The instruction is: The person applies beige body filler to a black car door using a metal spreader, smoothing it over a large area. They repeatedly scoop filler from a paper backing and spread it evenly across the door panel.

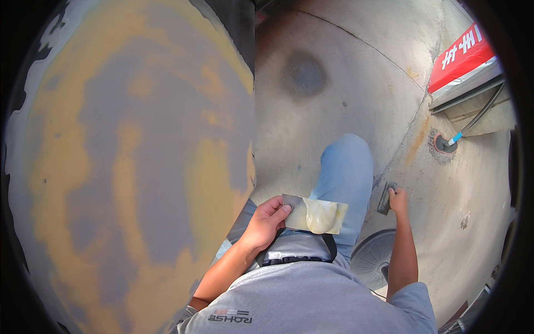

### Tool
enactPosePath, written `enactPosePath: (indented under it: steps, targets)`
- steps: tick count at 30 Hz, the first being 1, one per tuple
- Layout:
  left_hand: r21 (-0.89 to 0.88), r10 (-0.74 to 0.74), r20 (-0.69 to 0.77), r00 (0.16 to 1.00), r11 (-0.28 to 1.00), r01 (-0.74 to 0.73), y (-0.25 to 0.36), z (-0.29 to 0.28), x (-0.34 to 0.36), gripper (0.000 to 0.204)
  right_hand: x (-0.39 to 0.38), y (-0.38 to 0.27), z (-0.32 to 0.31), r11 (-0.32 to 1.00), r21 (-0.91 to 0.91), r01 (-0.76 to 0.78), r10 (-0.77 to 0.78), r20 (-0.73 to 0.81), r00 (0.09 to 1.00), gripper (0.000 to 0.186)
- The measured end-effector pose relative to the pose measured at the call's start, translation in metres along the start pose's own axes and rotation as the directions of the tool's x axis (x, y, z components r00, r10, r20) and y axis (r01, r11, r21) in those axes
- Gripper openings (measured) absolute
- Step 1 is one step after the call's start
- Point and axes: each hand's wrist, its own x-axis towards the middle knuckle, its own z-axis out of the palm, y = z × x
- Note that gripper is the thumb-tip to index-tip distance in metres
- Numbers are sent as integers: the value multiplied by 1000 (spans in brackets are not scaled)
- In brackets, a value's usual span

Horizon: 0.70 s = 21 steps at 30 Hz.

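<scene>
My left hand (267,222) is closed on the edge of a flat rectangular putty board (295,217), held over my lap. A glossy dollop of pale yellow putty (321,216) lies on the board's right part. Off to the right, my right hand (398,201) is closed around a dark, flat, rectangular spreader (385,200), held out over the floor. At left stands a large panel (156,156), grey with smeared yellow filler patches (206,195). Neither hand touches the panel.
Below my right hand is a round grey ribbed disc (375,259). At right, a hose with a blue fitting (456,137) runs to a round floor hole (445,145), near a red and white banner (461,55). The concrete floor (384,100) has seams and a dark stain.
</scene>
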Motion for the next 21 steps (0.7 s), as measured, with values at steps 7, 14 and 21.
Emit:
enactPosePath:
  steps: [7,14,21]
  targets:
    - [-46,2,-81,997,999,-5,3,6,-14,20,13,-154,-134,-255,959,-123,-12,124,992,30]
    - [-127,101,-196,975,984,-127,10,19,-2,25,-1,-193,-160,-534,747,-397,-341,240,909,39]
    - [-107,173,-212,962,974,-199,27,23,41,29,0,-184,-153,-533,781,-325,-223,242,944,40]
